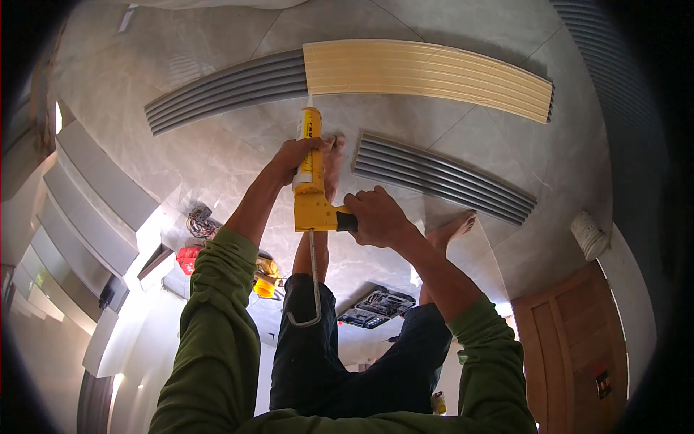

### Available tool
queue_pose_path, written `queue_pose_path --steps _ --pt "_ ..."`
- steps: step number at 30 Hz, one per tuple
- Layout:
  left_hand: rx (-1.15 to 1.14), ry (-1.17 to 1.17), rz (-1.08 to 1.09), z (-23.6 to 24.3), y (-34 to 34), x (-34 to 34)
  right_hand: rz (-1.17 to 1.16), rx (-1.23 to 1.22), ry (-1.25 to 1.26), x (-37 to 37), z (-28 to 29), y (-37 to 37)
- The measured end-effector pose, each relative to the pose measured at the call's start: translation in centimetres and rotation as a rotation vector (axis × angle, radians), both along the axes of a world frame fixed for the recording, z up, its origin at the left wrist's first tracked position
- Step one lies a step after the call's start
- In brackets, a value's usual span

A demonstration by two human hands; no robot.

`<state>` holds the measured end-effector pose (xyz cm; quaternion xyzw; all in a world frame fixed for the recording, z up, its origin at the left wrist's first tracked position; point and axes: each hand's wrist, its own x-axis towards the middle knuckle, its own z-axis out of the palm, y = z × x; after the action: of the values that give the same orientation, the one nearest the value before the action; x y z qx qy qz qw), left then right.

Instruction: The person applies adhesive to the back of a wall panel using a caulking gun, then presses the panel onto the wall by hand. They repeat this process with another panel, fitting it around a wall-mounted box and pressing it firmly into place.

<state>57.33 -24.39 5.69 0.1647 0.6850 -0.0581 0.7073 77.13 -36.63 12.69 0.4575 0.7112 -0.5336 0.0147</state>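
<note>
The right grip is closed around the dark handle of a yellow caulking gun, while the left grip is curled round its cartridge. The gun is held above the tiled floor, its rod hooking back toward the person and its nozzle pointing to the near left corner of a cream panel; whether they touch, I cannot tell. A short grey ribbed panel lies on the floor to the right.

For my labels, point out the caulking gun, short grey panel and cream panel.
Caulking gun [312, 204], head view: yellow body.
Short grey panel [444, 178], head view: ribbed face.
Cream panel [428, 71], head view: upward face.
</note>
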Motion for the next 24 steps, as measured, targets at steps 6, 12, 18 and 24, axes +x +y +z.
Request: queue_pose_path --steps 6,12,18,24 --pt "0.003 -0.029 0.001 0.4 0.0 -0.2 -0.014 -0.003 0.004 -0.3 0.4 0.0" --pt "0.0 -0.069 0.004 0.7 0.2 1.4 -0.075 0.02 0.007 0.6 0.5 -0.8" --pt "0.044 -0.1 -0.092 1.0 -0.2 5.3 -0.202 0.157 -0.039 2.1 1.4 -3.1" --pt "0.192 -0.175 -0.36 0.5 -0.3 14.5 -0.376 0.303 -0.22 5.6 1.8 -6.7"
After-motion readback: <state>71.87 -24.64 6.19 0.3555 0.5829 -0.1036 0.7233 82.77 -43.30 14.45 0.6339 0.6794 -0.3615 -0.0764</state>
